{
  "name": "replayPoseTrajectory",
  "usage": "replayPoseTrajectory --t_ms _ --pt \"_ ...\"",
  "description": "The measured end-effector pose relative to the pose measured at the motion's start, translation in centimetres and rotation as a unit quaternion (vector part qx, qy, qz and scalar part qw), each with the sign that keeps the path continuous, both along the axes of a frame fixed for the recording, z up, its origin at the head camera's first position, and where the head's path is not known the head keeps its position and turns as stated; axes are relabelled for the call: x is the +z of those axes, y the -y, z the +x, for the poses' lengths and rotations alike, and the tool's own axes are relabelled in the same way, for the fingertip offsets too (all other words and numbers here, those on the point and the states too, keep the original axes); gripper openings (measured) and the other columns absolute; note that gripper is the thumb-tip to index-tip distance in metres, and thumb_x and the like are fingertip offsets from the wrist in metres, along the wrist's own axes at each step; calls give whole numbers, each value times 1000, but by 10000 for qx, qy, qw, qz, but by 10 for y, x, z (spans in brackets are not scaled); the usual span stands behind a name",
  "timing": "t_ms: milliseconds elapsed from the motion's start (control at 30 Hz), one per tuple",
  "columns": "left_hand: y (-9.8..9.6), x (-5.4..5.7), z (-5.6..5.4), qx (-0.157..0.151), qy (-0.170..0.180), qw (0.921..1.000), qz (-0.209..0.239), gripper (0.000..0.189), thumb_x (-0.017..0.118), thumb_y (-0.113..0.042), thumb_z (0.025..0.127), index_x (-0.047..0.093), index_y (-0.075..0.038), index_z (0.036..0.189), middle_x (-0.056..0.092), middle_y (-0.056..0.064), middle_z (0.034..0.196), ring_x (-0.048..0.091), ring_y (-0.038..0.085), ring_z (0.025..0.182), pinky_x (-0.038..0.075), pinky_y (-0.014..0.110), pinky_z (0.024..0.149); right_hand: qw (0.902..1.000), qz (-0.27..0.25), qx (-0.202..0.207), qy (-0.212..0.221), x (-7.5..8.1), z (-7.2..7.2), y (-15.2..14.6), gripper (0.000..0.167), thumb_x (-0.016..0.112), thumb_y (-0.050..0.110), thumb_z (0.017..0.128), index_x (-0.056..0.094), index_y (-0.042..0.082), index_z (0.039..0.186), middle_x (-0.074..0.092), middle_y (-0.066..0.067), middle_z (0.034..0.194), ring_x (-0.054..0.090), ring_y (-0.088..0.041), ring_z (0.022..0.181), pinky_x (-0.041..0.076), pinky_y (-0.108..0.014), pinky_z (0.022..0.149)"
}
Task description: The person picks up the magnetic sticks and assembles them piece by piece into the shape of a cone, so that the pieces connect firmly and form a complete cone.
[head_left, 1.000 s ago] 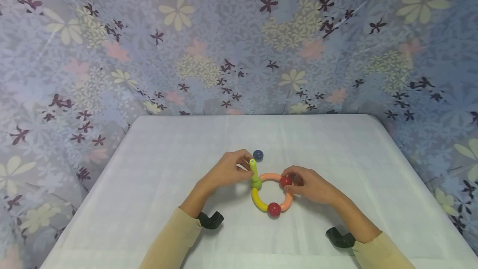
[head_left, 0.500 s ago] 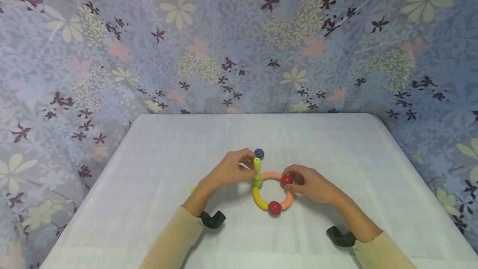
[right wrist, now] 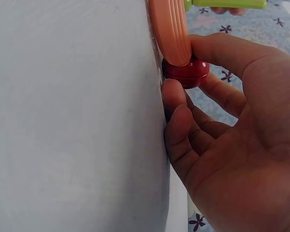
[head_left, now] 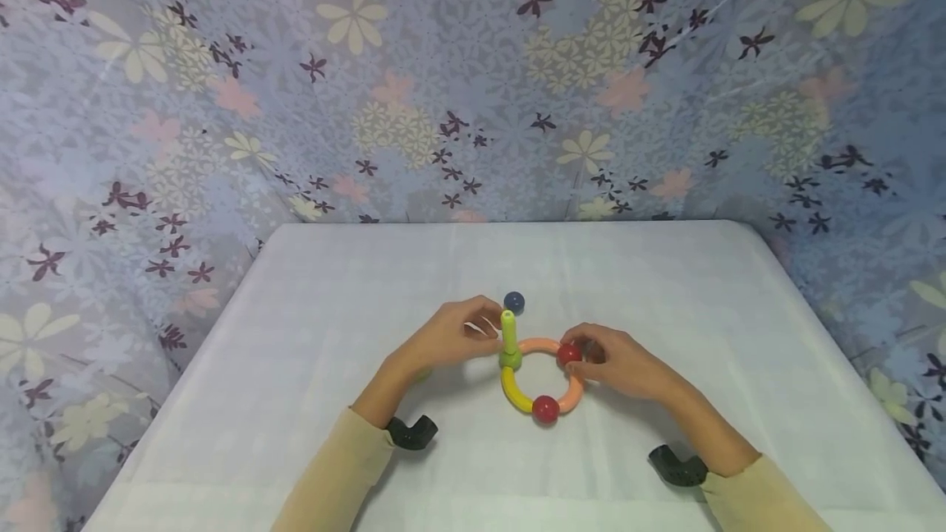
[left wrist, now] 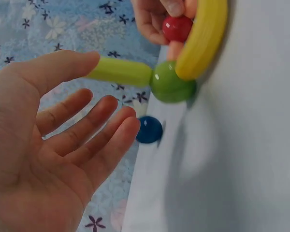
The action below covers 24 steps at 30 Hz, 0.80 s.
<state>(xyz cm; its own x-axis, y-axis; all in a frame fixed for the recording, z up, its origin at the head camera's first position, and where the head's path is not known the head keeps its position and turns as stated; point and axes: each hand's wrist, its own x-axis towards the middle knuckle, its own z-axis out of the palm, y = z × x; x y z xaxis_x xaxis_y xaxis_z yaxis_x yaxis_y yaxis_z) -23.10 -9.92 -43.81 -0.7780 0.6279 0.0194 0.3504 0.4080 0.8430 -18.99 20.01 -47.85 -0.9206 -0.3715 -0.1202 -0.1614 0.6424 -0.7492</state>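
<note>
A toy ring of curved pieces and balls lies on the white-covered table, with a yellow curved piece, orange curved pieces, a red ball in front and a green ball at its left. From the green ball a light green stick stands up. My left hand is beside this stick, fingers spread and relaxed; its thumb overlaps the stick's end in the left wrist view. On the ring's right side, my right hand pinches the second red ball between thumb and fingers.
Behind the ring sits a loose blue ball. Part of a yellow piece shows beyond the left wrist, mostly hidden. A flowered cloth hangs behind the table's far edge.
The green stick has gone from a slight leftward tilt to nearly upright. My left hand has eased a little left from it. The right hand keeps its grip on the red ball.
</note>
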Motion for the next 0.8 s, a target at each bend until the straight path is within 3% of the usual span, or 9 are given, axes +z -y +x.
replayPoseTrajectory --t_ms 167,433,633,800 --pt "19 0 -2 199 -172 9981 -555 41 74 -28 85 59 -12 120 64 3 112 61 12 97 50 29 85 10000 9 -10 -28 1 1 2 33 74 29 84 61 25 114 60 6 93 53 -19 80 48 -33 63" --pt "64 -2 -10 580 -427 9897 -1234 38 74 -22 85 61 -9 118 63 3 109 60 19 97 51 33 81 9999 100 103 -39 3 2 -1 33 74 27 84 61 25 115 60 6 93 53 -18 80 48 -33 65" --pt "87 -1 -12 577 -241 9859 -1554 38 75 -18 83 62 -8 118 64 4 103 60 18 91 50 34 77 9981 -132 590 -95 8 4 -8 35 68 16 89 60 23 122 59 6 107 54 -18 91 49 -35 77" --pt "94 0 -11 584 74 9828 -1750 41 76 -19 82 62 -9 119 63 3 102 59 16 90 49 33 75 9929 -416 1113 -103 10 4 -12 43 65 2 86 63 22 125 57 3 117 53 -22 100 47 -38 83"
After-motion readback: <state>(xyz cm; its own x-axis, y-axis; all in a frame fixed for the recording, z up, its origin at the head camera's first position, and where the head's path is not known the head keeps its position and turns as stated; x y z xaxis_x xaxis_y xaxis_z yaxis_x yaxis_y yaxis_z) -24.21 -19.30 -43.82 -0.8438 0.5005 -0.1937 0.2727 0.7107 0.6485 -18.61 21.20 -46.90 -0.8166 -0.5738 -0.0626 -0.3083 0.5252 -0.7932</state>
